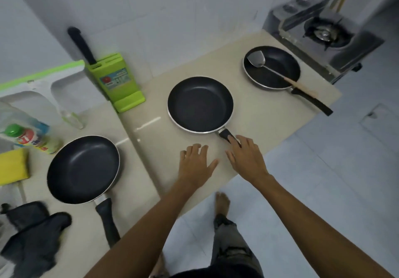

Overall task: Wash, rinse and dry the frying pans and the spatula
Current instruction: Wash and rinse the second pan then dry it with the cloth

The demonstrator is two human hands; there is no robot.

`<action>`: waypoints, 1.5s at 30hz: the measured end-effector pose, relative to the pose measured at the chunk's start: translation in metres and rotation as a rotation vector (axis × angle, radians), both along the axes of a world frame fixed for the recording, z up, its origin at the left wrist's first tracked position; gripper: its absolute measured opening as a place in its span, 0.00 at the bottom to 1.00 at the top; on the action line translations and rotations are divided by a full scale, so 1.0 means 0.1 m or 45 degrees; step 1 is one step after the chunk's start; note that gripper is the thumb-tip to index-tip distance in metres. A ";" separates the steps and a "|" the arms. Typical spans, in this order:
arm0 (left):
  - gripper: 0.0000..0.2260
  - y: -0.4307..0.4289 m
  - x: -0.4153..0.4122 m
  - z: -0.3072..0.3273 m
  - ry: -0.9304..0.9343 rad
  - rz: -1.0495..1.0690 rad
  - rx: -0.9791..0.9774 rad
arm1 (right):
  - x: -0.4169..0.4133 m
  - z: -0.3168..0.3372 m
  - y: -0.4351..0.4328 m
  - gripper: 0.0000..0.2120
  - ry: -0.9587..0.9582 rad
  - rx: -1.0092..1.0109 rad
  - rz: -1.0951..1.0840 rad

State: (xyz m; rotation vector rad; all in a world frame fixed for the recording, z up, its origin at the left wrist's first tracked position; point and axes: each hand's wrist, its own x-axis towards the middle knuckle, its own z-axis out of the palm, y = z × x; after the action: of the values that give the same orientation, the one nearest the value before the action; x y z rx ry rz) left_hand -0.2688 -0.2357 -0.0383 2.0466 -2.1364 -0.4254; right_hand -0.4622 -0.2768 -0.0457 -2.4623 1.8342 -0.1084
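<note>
Head view, looking down on a beige counter (269, 113) where three dark frying pans are sitting in a row. A person's right hand (246, 159) is reaching over the handle (225, 135) of the middle pan (199, 104), fingers straight and slightly apart, fingertips touching the grip but not curling round it. The left hand (195, 165) is resting flat on the counter just beside it, fingers spread, holding nothing. The middle pan is lying empty, and so is the left pan (83, 168), which is sitting near a bottle of dish soap (32, 139), a yellow sponge (13, 165) and a dark cloth (34, 234). The right pan (272, 83), beside a gas stove (323, 34), is holding the spatula (290, 80), its metal blade lying inside and its wooden handle sticking out over the rim. A green knife block (116, 81) is standing against the wall. The job appears to be only beginning: no pan looks wet or soapy, and the middle pan seems to be going first. The next move is calling for the right fingers to close round the handle and carry the pan left toward the washing things.
</note>
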 end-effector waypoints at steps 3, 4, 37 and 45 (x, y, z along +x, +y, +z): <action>0.27 -0.28 -0.37 -0.09 0.240 0.173 0.305 | -0.22 -0.19 -0.28 0.23 -0.144 0.250 -0.072; 0.27 -0.37 -0.47 -0.10 0.386 0.302 0.426 | -0.25 -0.25 -0.34 0.23 -0.240 0.338 -0.099; 0.07 0.63 0.54 1.21 1.734 0.987 0.141 | 1.18 0.94 0.86 0.21 -1.154 0.682 -0.004; 0.05 2.46 2.08 1.72 1.708 1.167 -0.288 | 2.89 1.35 2.35 0.16 -1.205 0.756 0.321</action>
State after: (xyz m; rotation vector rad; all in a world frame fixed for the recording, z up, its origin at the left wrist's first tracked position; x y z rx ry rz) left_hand -0.0610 0.0101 0.1334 1.5368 -0.4063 -0.9304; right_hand -0.1729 -0.0417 0.0893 -1.7192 0.9579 -0.5176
